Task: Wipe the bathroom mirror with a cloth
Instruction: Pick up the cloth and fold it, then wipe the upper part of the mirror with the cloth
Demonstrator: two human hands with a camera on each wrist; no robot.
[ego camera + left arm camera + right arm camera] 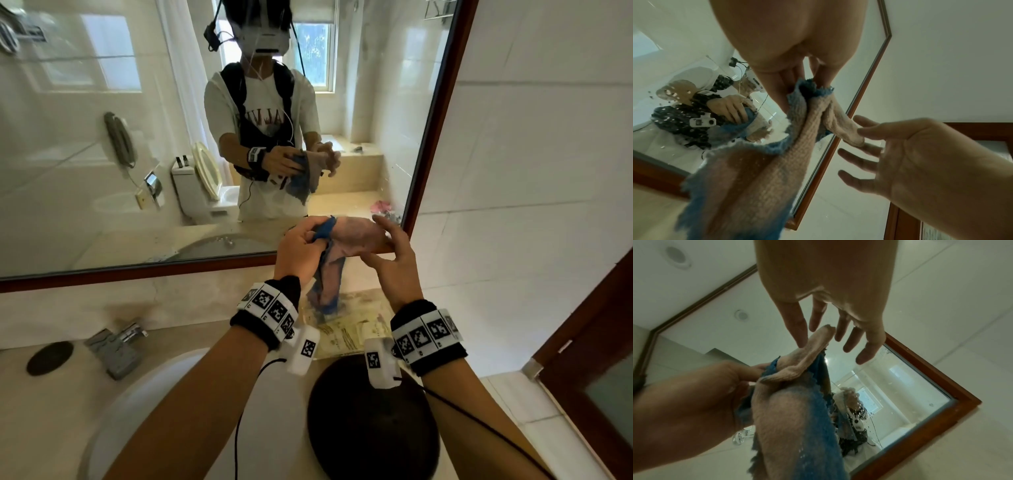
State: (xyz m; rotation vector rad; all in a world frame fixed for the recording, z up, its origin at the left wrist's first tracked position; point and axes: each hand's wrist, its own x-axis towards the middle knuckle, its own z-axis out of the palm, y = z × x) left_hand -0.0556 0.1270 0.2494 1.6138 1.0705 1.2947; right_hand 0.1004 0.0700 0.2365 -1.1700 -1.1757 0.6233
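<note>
Both hands hover before the mirror's (pixel 102 154) lower right corner: left hand (pixel 301 246) pinching the cloth (pixel 346 240), right hand (pixel 394 253) spread, apparently regripping before pressing it to the glass.

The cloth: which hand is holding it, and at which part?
The left hand pinches the cloth at its bunched upper end, by the blue edge. The right hand is open beside it.
</note>
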